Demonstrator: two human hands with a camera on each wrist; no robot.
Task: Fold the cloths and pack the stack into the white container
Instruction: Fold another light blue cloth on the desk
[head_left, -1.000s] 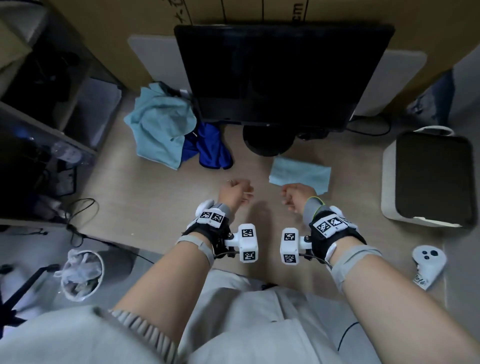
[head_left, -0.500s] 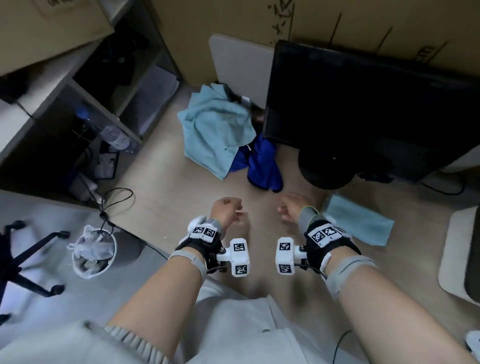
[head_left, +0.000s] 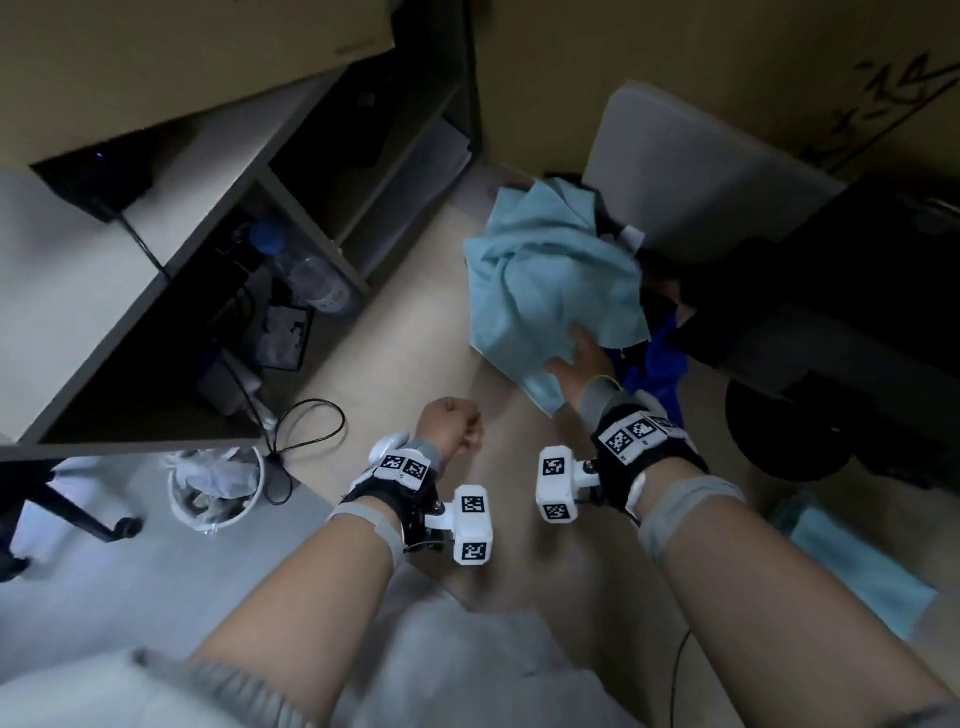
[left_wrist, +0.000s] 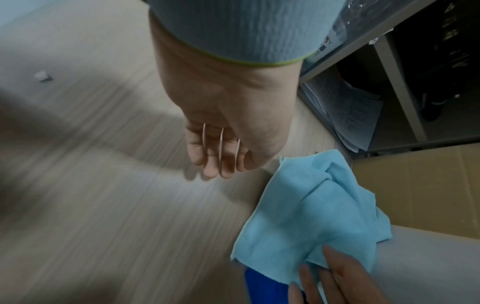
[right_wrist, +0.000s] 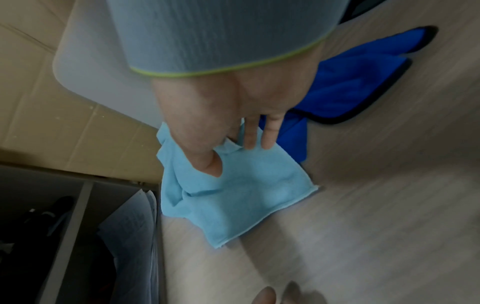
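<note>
A crumpled light blue cloth (head_left: 550, 270) lies on the wooden desk beside the monitor, partly over a dark blue cloth (head_left: 657, 364). My right hand (head_left: 571, 356) grips the light blue cloth's near edge; in the right wrist view the thumb and fingers (right_wrist: 249, 135) pinch a fold of this cloth (right_wrist: 228, 195), with the dark blue cloth (right_wrist: 350, 82) behind. My left hand (head_left: 460, 428) hovers curled into a fist, holding nothing, left of the cloth (left_wrist: 311, 205). A folded light blue cloth (head_left: 857, 561) lies at the right. The white container is out of view.
A black monitor (head_left: 831, 312) and its round base (head_left: 789, 426) stand right of the cloths. A shelf unit (head_left: 291, 218) with a water bottle (head_left: 317, 286) borders the desk's left. Cables (head_left: 306, 431) and a small bin (head_left: 215, 488) sit below left. A grey board (head_left: 691, 171) leans behind.
The head has turned left, so the container left the view. My right hand reached forward and took hold of the crumpled light blue cloth. The left hand stayed curled.
</note>
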